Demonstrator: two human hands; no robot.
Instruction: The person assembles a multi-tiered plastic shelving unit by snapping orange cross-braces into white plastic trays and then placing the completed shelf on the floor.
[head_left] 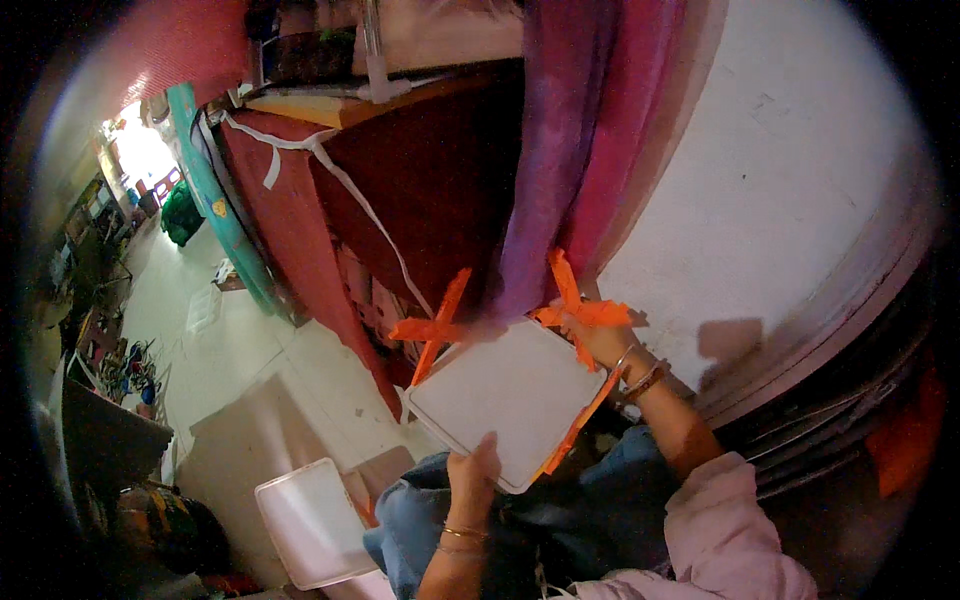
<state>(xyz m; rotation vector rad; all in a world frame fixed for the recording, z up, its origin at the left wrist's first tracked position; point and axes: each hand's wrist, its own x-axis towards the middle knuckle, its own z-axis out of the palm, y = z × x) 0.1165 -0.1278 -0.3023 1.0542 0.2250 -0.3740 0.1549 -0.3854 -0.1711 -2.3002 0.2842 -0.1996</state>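
A white rectangular lid-like panel (pixel 505 400) with rounded corners and a raised rim is tilted over my lap. My left hand (pixel 475 470) is closed on its near edge, thumb lying on the white face. At the far right corner, my right hand (pixel 600 338) is closed around the edge where orange strips (pixel 585 312) cross; its fingertips are partly hidden. Another pair of crossed orange strips (pixel 435 328) sticks out past the far left corner. One more orange strip (pixel 580 432) runs along the right edge.
A second white lid-like panel (pixel 315 525) lies on the floor at my left, with an orange piece beside it. Ahead hang dark red cloth (pixel 415 190) and a purple curtain (pixel 560 150). A white wall (pixel 770 170) rises at the right. A green bundle (pixel 181 213) is farther back.
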